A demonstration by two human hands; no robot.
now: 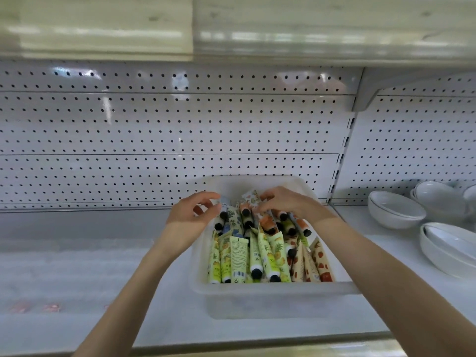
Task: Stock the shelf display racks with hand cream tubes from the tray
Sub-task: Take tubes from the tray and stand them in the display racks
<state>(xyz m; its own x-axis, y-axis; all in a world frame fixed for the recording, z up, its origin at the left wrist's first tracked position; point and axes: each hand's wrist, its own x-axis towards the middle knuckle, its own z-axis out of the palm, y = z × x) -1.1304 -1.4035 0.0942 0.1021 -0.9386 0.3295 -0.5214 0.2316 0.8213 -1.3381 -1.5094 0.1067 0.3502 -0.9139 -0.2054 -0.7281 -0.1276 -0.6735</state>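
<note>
Head view: tray (273, 286) of cloudy white plastic sits on the pale shelf (77, 279), right of centre, with its far end close to the perforated back panel (154, 130). Hand cream tubes (238, 258) fill it in a loose heap, most with black caps: green ones near and left, red-printed ones near and right, orange and blue ones toward the far end. Both bare forearms reach in from the near edge and meet over the far end of the tray. The left hand (195, 212) hovers at the far left corner, fingers arched toward the thumb beside a bluish tube; whether it grasps that tube cannot be told. The right hand (288, 202) lies palm down on the far tubes, fingers bent among them next to a pale floral tube; its grip cannot be told either. White bowls (394, 210) stand on the shelf to the right, well apart from the tray. A light wooden board (103, 27) runs overhead.
</note>
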